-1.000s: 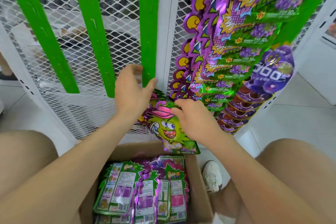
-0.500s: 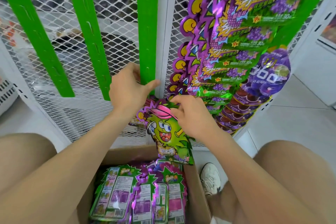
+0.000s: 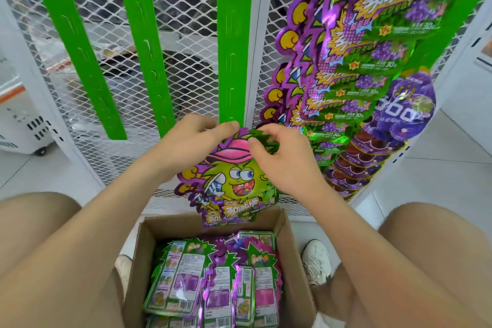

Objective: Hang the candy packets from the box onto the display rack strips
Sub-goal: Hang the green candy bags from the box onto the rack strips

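A purple and green candy packet (image 3: 231,186) with a cartoon face hangs upright at the bottom end of the third green strip (image 3: 233,42). My right hand (image 3: 282,160) pinches the packet's top edge. My left hand (image 3: 191,146) holds the strip's lower end and the packet's top left corner. Below them an open cardboard box (image 3: 290,247) holds several more packets (image 3: 213,282), lying back side up.
Two bare green strips (image 3: 72,45) (image 3: 145,42) hang on the white mesh panel (image 3: 186,8) to the left. A strip on the right is filled with packets (image 3: 354,56). My knees flank the box, and white shoes (image 3: 315,261) show on the tiled floor.
The packet has swung from tilted to upright and facing me. My right hand has moved up to its top edge. My left hand stays at the strip's end.
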The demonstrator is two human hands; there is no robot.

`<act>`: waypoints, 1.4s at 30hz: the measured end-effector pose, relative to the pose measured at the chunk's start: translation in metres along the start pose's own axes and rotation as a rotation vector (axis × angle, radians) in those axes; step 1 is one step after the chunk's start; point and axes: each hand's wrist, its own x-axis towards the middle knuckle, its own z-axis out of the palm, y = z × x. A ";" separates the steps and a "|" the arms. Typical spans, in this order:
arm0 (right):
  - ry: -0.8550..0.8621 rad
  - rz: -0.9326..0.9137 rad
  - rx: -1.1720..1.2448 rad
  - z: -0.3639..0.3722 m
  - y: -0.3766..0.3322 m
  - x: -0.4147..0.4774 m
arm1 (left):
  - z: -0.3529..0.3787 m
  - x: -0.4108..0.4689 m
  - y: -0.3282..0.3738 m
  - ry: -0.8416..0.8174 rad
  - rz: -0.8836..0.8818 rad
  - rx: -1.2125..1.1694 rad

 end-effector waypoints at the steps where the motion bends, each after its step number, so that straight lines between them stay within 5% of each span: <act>1: 0.012 0.001 0.009 0.001 0.000 0.000 | -0.001 -0.001 0.001 -0.013 0.007 -0.009; 11: 0.103 0.001 0.049 0.016 -0.004 0.001 | -0.010 -0.005 0.003 -0.119 -0.006 -0.064; 17: -0.010 0.027 -0.058 0.024 0.005 -0.002 | -0.006 -0.006 0.002 -0.117 0.049 0.054; 21: -0.005 0.003 -0.118 0.032 0.017 -0.003 | 0.005 -0.012 -0.008 0.097 0.285 0.344; 27: 0.335 0.126 -0.234 0.055 0.026 -0.027 | 0.039 -0.037 -0.021 0.455 0.439 0.689; 32: -0.389 0.486 -0.190 0.117 0.055 -0.069 | 0.054 -0.049 -0.044 0.493 0.332 0.866; 34: -0.681 0.540 -0.328 0.144 0.076 -0.088 | 0.059 -0.053 -0.054 0.430 0.327 0.899; 36: -0.811 0.595 -0.388 0.169 0.096 -0.108 | 0.061 -0.052 -0.068 0.200 0.339 0.832; 40: -0.680 0.916 -0.141 0.210 0.129 -0.147 | 0.061 -0.053 -0.094 -0.407 0.179 0.694; 42: -0.513 1.018 0.010 0.227 0.141 -0.157 | 0.062 -0.055 -0.104 -0.556 0.169 0.726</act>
